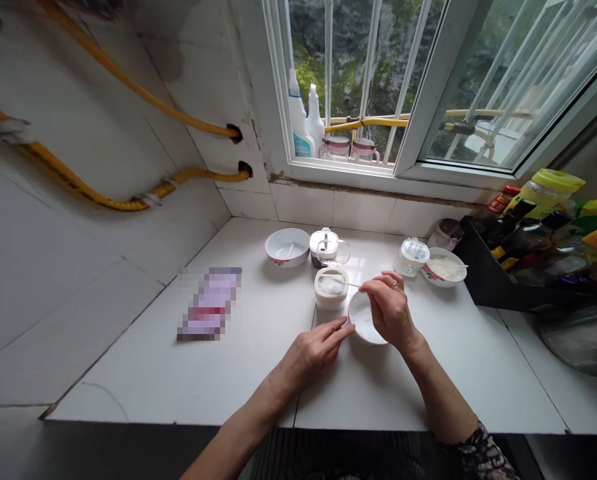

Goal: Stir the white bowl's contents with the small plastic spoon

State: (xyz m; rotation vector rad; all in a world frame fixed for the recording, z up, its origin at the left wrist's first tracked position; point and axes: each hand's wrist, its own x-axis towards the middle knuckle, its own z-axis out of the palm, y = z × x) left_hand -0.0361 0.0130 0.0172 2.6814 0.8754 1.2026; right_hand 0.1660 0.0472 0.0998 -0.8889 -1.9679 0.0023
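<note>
My right hand (391, 310) pinches the thin handle of a small white spoon (351, 285). The spoon's far end reaches into an open seasoning jar (330, 300) holding white powder or grains, its clear lid (334, 252) flipped up at the back. Just below my right hand sits a white bowl (363, 323) with a pink rim, partly covered by that hand; its inside looks white. With fingers stretched out, my left hand (321, 345) touches the left side of this bowl's rim. Its thumb is hidden.
Behind the jar stand a flowered bowl (287, 248) and another lidded jar (324, 241). To the right are a clear-lidded jar (412, 257), a bowl of white powder (444, 268) and a black rack (493, 273) of bottles. A blurred purple item (211, 303) lies left.
</note>
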